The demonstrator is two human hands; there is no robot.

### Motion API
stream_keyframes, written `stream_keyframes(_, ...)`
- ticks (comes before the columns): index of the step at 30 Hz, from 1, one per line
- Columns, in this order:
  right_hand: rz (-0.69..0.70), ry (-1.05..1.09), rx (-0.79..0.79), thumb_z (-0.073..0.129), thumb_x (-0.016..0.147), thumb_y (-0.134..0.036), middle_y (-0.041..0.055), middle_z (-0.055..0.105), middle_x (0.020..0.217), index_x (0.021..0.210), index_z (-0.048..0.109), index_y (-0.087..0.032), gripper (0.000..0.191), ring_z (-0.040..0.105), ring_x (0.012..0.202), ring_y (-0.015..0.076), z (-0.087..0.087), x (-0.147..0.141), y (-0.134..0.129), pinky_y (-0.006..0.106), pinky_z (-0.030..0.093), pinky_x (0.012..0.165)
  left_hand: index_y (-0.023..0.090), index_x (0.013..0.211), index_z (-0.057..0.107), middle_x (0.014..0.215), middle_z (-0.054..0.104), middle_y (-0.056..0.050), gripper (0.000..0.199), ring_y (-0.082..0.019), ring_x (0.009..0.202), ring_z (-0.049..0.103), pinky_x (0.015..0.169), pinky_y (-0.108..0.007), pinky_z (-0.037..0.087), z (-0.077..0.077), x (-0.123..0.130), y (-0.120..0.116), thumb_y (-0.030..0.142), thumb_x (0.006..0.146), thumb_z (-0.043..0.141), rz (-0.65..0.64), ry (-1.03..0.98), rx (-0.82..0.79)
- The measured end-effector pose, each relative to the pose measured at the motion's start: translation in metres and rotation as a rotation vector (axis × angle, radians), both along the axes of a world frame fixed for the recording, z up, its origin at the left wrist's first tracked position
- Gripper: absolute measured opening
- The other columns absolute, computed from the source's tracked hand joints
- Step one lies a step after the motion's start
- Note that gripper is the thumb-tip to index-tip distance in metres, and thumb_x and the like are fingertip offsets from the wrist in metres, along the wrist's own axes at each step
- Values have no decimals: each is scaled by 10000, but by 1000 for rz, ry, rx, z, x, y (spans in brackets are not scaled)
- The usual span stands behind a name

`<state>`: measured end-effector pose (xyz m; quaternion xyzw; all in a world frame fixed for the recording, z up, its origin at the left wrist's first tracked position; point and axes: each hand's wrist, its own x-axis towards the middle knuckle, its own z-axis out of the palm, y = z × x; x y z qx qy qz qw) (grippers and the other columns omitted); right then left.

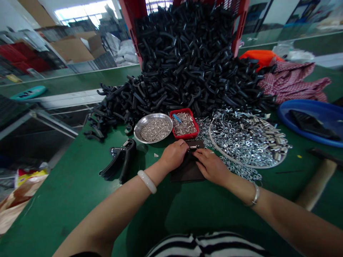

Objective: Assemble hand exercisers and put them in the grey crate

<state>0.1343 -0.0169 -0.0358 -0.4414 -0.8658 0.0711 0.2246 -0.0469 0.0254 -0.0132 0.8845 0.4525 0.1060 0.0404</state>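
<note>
My left hand point(175, 155) is closed, its fingertips pinching a black handle part with a small metal spring point(194, 146). From the other side, the bent fingers of my right hand point(211, 165) press on the same part. My fingers hide most of it. Under both hands lies a dark brown block point(187, 175) on the green table. An assembled black hand grip exerciser point(125, 157) with a spring lies to the left. Behind my hands are a red tray point(184, 136) of metal pins with a blue item on top, and a round metal bowl point(138, 137) of small metal pieces.
A heap of black plastic handles point(182, 78) spills from a red crate point(131, 28). At right are a round tray point(214, 142) of nuts, rings and springs, a hammer point(317, 182), a blue basin point(284, 121) holding a dark flat object, and a checked cloth point(292, 80).
</note>
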Motion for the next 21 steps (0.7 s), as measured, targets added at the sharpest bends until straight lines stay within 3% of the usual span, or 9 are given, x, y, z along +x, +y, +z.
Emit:
stream_keyframes(10, 2, 9, -12, 436, 802, -152, 142, 540, 1080, 1102, 546, -112, 322, 499, 1013, 241, -3, -2, 0, 428, 419, 898, 154, 922, 592, 948, 576, -61, 185, -148, 844, 569, 743, -266, 486, -4, -9, 6, 198, 862, 422, -171, -25, 23)
stream_keyframes(14, -3, -4, 28, 433, 820, -202, 143, 523, 1129, 1147, 521, -124, 348, 489, 1059, 240, 15, 5, -1, 406, 429, 903, 157, 893, 608, 922, 593, -54, 162, -139, 837, 577, 738, -258, 495, -4, -13, 9, 199, 848, 459, -147, -151, -19)
stream_keyframes(16, -136, -57, 100, 424, 834, -255, 144, 518, 1143, 1179, 501, -136, 373, 486, 1070, 263, 32, 31, -8, 418, 446, 872, 161, 913, 613, 932, 598, -56, 167, -138, 860, 578, 763, -265, 495, -5, -16, 8, 197, 844, 465, -143, -235, -28)
stream_keyframes(18, -416, -166, 161, 421, 840, -323, 161, 540, 1097, 1186, 503, -150, 395, 508, 1030, 313, 44, 79, -23, 450, 469, 786, 168, 992, 601, 989, 594, -66, 208, -142, 921, 568, 814, -282, 485, -7, -19, 6, 189, 846, 454, -153, -325, 2)
stream_keyframes(20, -658, -292, 132, 450, 818, -402, 194, 558, 1025, 1183, 510, -177, 432, 534, 961, 372, 43, 141, -43, 480, 469, 671, 166, 1055, 582, 1065, 582, -76, 250, -147, 984, 550, 864, -295, 467, -9, -22, 3, 193, 846, 448, -181, -379, 39)
stream_keyframes(21, -715, -242, 141, 476, 802, -418, 188, 575, 944, 1163, 524, -219, 414, 555, 908, 373, 38, 172, -54, 473, 463, 619, 162, 1061, 582, 1086, 580, -79, 258, -149, 1001, 546, 876, -297, 461, -9, -23, 2, 204, 845, 448, -203, -381, 51)
